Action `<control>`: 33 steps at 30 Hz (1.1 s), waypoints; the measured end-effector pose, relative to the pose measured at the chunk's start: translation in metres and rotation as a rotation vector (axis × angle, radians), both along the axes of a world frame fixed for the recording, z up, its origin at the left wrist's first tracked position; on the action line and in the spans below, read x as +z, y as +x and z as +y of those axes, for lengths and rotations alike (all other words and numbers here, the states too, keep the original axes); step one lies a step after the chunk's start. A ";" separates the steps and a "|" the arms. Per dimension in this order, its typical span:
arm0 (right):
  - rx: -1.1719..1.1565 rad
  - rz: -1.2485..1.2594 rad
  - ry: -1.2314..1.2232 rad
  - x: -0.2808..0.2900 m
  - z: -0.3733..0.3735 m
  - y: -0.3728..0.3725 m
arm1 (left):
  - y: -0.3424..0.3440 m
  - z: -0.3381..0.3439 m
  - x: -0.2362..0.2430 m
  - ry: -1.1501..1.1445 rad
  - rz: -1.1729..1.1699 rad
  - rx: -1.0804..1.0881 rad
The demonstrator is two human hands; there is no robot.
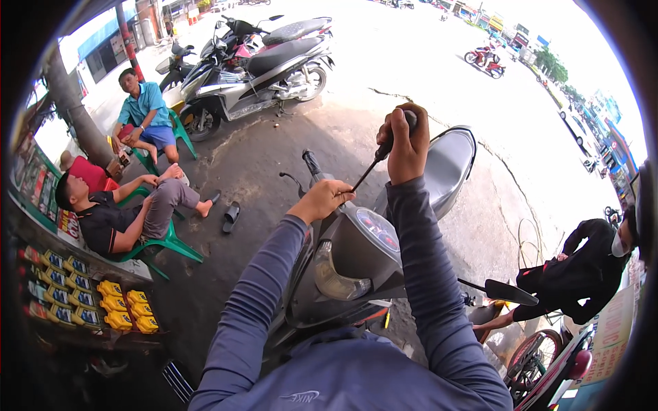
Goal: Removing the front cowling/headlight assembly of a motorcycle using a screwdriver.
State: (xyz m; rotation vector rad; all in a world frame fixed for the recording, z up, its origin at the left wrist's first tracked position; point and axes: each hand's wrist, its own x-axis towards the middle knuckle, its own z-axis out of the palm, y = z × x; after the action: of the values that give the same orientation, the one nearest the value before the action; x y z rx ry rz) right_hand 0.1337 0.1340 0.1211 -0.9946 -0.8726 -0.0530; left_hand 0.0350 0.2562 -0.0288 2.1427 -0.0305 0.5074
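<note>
A grey scooter [308, 306] stands in front of me, its headlight and dashboard [378, 229] facing up between my arms. My right hand [408, 147] is raised above the dashboard, closed around the dark handle of a screwdriver [369, 170]. The screwdriver slants down to the left, its thin shaft ending at my left fingertips. My left hand [322, 200] is closed beside the handlebar cover, fingers bent together at the shaft's lower end. The tip and whatever those fingers pinch are hidden. The left grip [312, 162] and brake lever stick out beyond my left hand.
A mirror [510, 292] juts out at the right, near a bending person [582, 274] in black. Several people sit on green chairs [168, 241] at the left, near a sandal [232, 216] and a rack of yellow bottles [113, 305]. Parked scooters [264, 72] stand behind.
</note>
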 end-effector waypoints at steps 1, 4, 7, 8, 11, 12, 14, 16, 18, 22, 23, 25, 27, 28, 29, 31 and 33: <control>0.009 0.007 0.010 0.001 0.000 0.000 | 0.001 0.002 0.000 0.021 0.004 0.014; 0.032 0.023 -0.005 0.003 -0.002 0.002 | 0.001 0.002 0.003 0.060 -0.006 0.036; 0.049 0.056 0.016 0.001 -0.005 -0.001 | -0.008 -0.003 0.004 0.100 0.019 0.062; 0.092 0.072 0.032 0.000 -0.007 -0.001 | -0.010 -0.005 0.005 0.125 0.043 0.082; 0.184 0.127 0.060 -0.007 -0.011 -0.002 | -0.029 -0.021 0.004 0.308 -0.193 0.256; 0.229 0.105 0.077 -0.007 -0.015 0.005 | -0.040 -0.041 0.014 0.227 -0.218 0.366; 0.414 0.129 0.086 -0.010 -0.029 0.019 | -0.085 -0.089 0.033 -0.400 0.152 0.119; 0.664 0.183 0.083 -0.007 -0.033 0.026 | -0.125 -0.134 0.025 -0.474 0.566 -0.256; 0.703 0.228 0.083 -0.004 -0.028 0.032 | -0.134 -0.166 -0.003 -0.081 0.850 -0.457; 0.380 0.216 0.119 -0.004 -0.021 0.030 | -0.134 -0.198 -0.066 -0.388 0.683 -0.551; 0.290 0.177 0.133 0.001 -0.027 0.028 | -0.130 -0.201 -0.064 -0.382 0.669 -0.558; 0.280 0.143 0.198 0.022 -0.049 -0.001 | -0.130 -0.203 -0.057 -0.435 0.542 -0.761; 0.210 -0.026 -0.071 0.049 -0.108 -0.044 | -0.129 -0.196 -0.052 -0.241 0.624 -0.753; 0.156 0.018 -0.146 0.061 -0.136 -0.077 | -0.130 -0.195 -0.048 -0.290 0.594 -0.744; 0.154 -0.223 -0.370 0.057 -0.160 -0.098 | -0.132 -0.193 -0.053 -0.346 0.562 -0.750; 0.347 -0.268 -0.976 0.033 -0.173 -0.131 | -0.145 -0.193 -0.104 -0.407 0.530 -0.624; 0.378 -0.259 -1.274 -0.059 -0.215 -0.130 | -0.133 -0.192 -0.066 -0.324 0.580 -0.757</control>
State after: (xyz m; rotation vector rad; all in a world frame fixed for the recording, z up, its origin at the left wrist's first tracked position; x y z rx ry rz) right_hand 0.0037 -0.0814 0.0625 -1.9957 -1.3434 0.8030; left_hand -0.0983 0.0646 -0.0946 1.7145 -0.3876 -0.5160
